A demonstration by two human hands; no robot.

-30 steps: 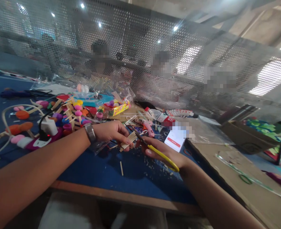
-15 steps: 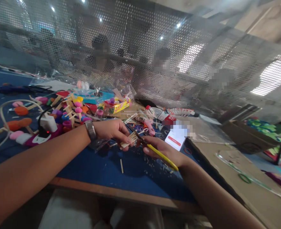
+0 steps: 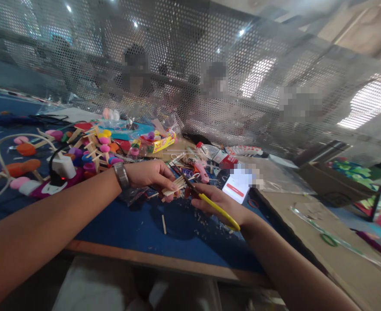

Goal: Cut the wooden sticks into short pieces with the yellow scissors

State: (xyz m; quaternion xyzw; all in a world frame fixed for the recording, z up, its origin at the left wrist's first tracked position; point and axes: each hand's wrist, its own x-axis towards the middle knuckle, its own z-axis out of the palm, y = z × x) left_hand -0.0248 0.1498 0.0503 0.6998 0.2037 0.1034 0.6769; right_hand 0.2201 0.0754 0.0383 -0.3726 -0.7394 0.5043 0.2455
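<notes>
A small bundle of thin wooden sticks is pinched in my left hand, with a metal watch on that wrist. My right hand is closed around yellow-handled scissors. Their dark blades point up and to the left, beside the right ends of the sticks; whether they touch is too small to tell. One loose wooden stick lies on the blue table below my hands. Small pale scraps are scattered under the scissors.
On the left stand a power strip with a white plug and colourful stick-and-cap pieces. Behind my hands are a pink glue gun, a bottle and a lit phone. Cardboard lies right; a perforated screen rises behind.
The view has shifted slightly. Both hands keep their hold on the sticks and scissors, with the blades still at the stick ends; the loose stick lies as before.
</notes>
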